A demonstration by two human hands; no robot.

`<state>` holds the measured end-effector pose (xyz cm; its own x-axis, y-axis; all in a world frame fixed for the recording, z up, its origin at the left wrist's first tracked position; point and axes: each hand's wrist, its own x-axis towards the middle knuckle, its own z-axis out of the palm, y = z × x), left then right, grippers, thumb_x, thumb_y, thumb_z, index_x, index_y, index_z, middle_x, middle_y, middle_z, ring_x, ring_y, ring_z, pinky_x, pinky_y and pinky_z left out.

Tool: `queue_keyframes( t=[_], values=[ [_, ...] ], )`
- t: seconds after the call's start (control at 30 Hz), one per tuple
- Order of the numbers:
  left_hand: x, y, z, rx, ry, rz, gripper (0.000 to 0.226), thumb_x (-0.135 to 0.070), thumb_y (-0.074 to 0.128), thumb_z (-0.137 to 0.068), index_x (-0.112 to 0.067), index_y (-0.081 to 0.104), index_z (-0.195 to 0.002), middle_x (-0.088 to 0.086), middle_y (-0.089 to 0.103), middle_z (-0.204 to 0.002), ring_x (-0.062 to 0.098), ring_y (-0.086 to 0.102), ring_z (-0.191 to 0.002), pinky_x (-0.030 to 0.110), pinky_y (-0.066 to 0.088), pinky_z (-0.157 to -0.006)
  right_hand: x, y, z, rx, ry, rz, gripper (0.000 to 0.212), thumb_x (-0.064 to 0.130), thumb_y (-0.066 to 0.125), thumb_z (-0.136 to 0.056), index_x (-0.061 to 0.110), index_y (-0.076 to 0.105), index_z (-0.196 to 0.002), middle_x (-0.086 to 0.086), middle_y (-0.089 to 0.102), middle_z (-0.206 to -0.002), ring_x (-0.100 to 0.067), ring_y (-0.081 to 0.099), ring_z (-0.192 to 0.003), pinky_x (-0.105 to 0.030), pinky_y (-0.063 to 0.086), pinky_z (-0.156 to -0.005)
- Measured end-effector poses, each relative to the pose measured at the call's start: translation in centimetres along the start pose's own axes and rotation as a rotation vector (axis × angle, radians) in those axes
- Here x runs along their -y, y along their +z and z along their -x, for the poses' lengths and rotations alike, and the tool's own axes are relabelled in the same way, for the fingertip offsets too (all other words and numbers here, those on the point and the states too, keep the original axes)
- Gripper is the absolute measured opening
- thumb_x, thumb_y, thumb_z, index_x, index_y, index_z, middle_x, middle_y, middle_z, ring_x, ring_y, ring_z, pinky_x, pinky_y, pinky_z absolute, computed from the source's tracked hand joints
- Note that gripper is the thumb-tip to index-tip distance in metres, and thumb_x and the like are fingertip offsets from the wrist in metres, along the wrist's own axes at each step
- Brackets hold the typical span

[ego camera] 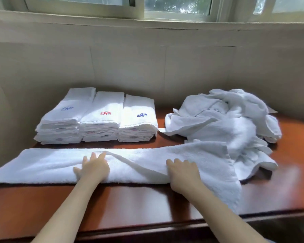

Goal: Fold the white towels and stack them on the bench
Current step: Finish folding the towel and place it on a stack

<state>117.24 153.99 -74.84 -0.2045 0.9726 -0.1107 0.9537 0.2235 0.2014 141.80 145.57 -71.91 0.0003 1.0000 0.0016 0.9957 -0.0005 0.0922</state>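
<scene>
Near the front edge of the counter point(139, 204), the fingers point(96, 156) of the left hand point(93, 168) lie spread and flat on the long folded towel point(47, 163), pressing rather than gripping, likely to pin the strip while a diagonal crease is smoothed. The right hand point(182, 172) rests palm-down, fingers loosely curled over the towel's near fold, holding nothing. The towel's right end drapes over the counter's front edge. Along the back-left edge stand three neat towel stacks point(98, 120), kept clear of the unfolded towel heap point(226, 118) at the back-right.
</scene>
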Motion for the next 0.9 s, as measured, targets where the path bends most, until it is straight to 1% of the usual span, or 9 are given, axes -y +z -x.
queue_keyframes(
  t=[0.1,0.2,0.3,0.37,0.43,0.53,0.67,0.77,0.9],
  values=[
    [-1.9,0.0,0.5,-0.054,-0.013,-0.037,0.048,-0.021,0.027,-0.096,-0.032,0.030,-0.142,-0.002,0.021,-0.156,0.030,0.015,-0.142,0.050,0.021,-0.109,-5.1,-1.2,1.6,0.073,0.111,-0.054,0.026,0.015,0.049,-0.083,0.027,0.038,-0.104,-0.001,0.055,-0.119,-0.025,0.052,-0.113,-0.035,0.033,-0.081],
    [-3.9,0.4,0.7,-0.129,0.216,0.027,0.036,-0.026,0.036,-0.097,-0.022,0.046,-0.131,0.003,0.040,-0.143,0.025,0.033,-0.133,0.046,0.031,-0.106,-10.1,-2.0,2.5,0.082,0.258,-0.124,0.015,0.017,0.047,-0.084,0.024,0.044,-0.096,-0.001,0.058,-0.114,-0.024,0.055,-0.109,-0.030,0.038,-0.074],
    [-6.9,1.1,1.3,-0.081,0.430,0.132,0.036,-0.030,0.042,-0.097,-0.027,0.052,-0.132,0.003,0.037,-0.146,0.021,0.030,-0.136,0.043,0.028,-0.110,-14.4,-1.9,1.4,-0.146,0.436,-0.371,0.019,0.010,0.049,-0.078,0.018,0.057,-0.094,-0.004,0.060,-0.096,-0.029,0.058,-0.098,-0.031,0.045,-0.070],
    [-8.6,1.8,1.6,-0.009,0.478,0.127,0.038,-0.034,0.039,-0.099,-0.033,0.048,-0.135,0.002,0.029,-0.153,0.019,0.023,-0.141,0.046,0.020,-0.113,-16.1,-1.2,0.0,-0.363,0.479,-0.653,0.006,0.012,0.057,-0.081,0.017,0.058,-0.085,-0.003,0.058,-0.086,-0.027,0.057,-0.090,-0.030,0.040,-0.067],
    [-9.5,2.5,1.6,0.028,0.471,0.036,0.041,-0.039,0.031,-0.100,-0.037,0.037,-0.141,-0.001,0.020,-0.157,0.019,0.016,-0.144,0.052,0.013,-0.113,-16.5,-0.2,-1.4,-0.444,0.466,-0.905,0.008,0.012,0.065,-0.082,0.014,0.058,-0.079,-0.001,0.058,-0.075,-0.023,0.055,-0.080,-0.029,0.039,-0.062],
    [-9.6,2.8,1.0,0.032,0.430,-0.009,0.044,-0.043,0.024,-0.101,-0.037,0.028,-0.145,-0.002,0.017,-0.158,0.018,0.013,-0.145,0.053,0.011,-0.114,-17.0,2.3,-2.6,-0.430,0.468,-0.988,0.022,0.013,0.063,-0.086,0.012,0.053,-0.066,0.002,0.050,-0.061,-0.021,0.047,-0.068,-0.026,0.032,-0.053],
    [-9.2,2.7,0.3,-0.121,0.366,0.026,0.035,-0.035,0.030,-0.100,-0.028,0.045,-0.132,0.002,0.044,-0.136,0.022,0.038,-0.128,0.045,0.026,-0.107,-17.9,3.5,-3.1,-0.529,0.436,-1.044,0.030,0.014,0.058,-0.091,0.011,0.048,-0.063,-0.001,0.047,-0.058,-0.017,0.041,-0.059,-0.022,0.030,-0.050],
    [-8.7,1.9,-0.9,-0.174,0.329,0.098,0.020,-0.032,0.042,-0.098,-0.023,0.055,-0.111,0.004,0.052,-0.119,0.025,0.045,-0.113,0.040,0.034,-0.097,-17.6,2.6,-3.4,-0.569,0.411,-1.018,0.026,0.019,0.054,-0.093,0.010,0.050,-0.069,-0.001,0.051,-0.061,-0.015,0.043,-0.058,-0.032,0.033,-0.057],
    [-8.2,1.5,-1.8,-0.278,0.318,0.102,0.011,-0.030,0.046,-0.097,-0.023,0.055,-0.098,0.002,0.056,-0.108,0.026,0.046,-0.107,0.040,0.036,-0.090,-17.3,2.5,-3.7,-0.354,0.449,-0.960,0.026,0.023,0.057,-0.092,0.012,0.049,-0.070,0.003,0.045,-0.061,-0.014,0.042,-0.058,-0.029,0.030,-0.056]
  ],
)
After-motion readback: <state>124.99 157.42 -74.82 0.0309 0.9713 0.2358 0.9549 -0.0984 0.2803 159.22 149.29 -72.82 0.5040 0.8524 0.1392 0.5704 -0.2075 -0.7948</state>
